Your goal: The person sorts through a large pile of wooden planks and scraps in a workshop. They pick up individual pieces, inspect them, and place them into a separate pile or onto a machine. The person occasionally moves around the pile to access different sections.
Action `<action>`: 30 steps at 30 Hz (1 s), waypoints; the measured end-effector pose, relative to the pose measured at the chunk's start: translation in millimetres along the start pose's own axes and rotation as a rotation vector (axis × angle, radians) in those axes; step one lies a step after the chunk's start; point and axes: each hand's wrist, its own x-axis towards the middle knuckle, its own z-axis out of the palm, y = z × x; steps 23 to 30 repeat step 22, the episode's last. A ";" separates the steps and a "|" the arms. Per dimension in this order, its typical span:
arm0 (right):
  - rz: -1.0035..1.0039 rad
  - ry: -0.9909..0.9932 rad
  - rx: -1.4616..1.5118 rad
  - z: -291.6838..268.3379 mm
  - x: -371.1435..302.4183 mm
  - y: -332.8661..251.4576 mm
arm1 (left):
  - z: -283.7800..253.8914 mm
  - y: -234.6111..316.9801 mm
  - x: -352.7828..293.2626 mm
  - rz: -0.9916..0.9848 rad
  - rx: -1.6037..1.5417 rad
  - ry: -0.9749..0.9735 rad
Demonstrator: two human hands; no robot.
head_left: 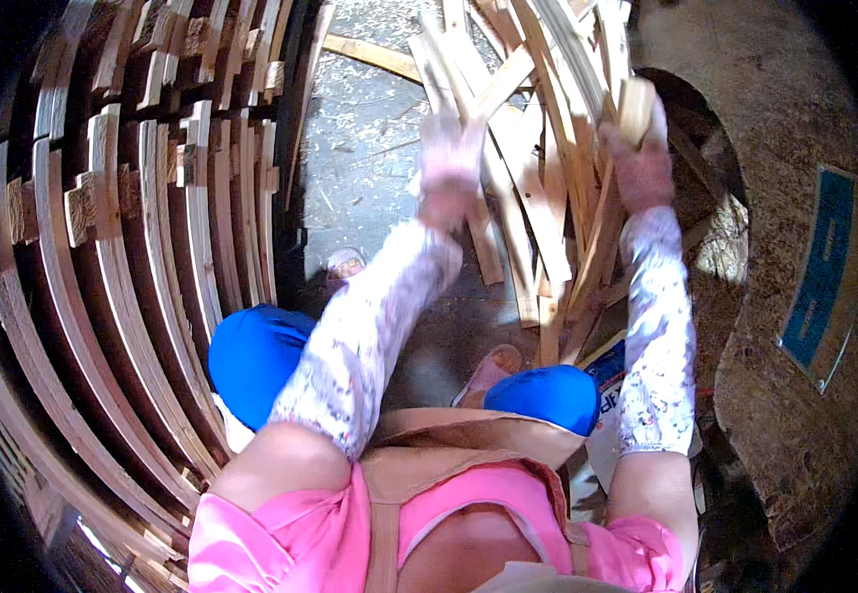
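Observation:
A loose pile of pale wooden strips lies in front of me, crossing at many angles. My right hand is closed around a wooden piece, whose blunt end shows above the fingers. My left hand reaches to the left side of the pile, against the strips. Motion blurs its fingers, so whether it grips one is unclear. Patterned white sleeves cover both forearms.
Tall stacks of wooden slats stand close on my left. Wood shavings are scattered over the grey floor. On the right is a brown board with a blue-and-tan label. My blue-covered knees are below the pile.

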 end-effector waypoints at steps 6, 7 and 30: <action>0.042 0.245 -0.078 -23.4 -24.4 133.4 | -54.9 -89.7 76.0 -0.563 0.032 -0.017; 0.025 0.365 -0.153 -46.8 -52.8 193.4 | -54.7 -108.0 77.3 -0.604 0.046 -0.007; 0.759 0.493 -0.233 -38.4 -150.5 295.5 | -27.6 -124.2 44.8 -0.725 -0.354 0.060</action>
